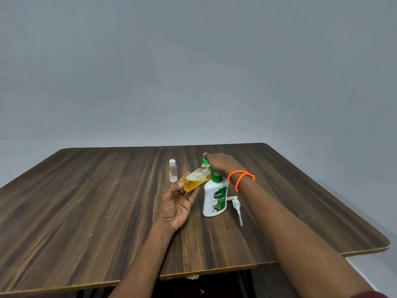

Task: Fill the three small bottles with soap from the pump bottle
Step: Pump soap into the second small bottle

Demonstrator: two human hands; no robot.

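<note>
My left hand (178, 203) holds a small uncapped bottle (194, 181) tilted on its side, about half full of yellow soap, its threaded neck pointing right. My right hand (223, 164) reaches over the white Dettol soap bottle (214, 197) and grips the green cap of a second small bottle (205, 163), which has yellow soap in it and stands behind. The soap bottle stands upright with its pump out. The white pump (236, 206) lies on the table to its right. A third small clear bottle (173, 171) with a white cap stands upright to the left.
Everything sits near the middle of a dark wood-grain table (86, 211) against a grey wall. The table's front edge runs below my forearms. Orange bands (241, 179) circle my right wrist.
</note>
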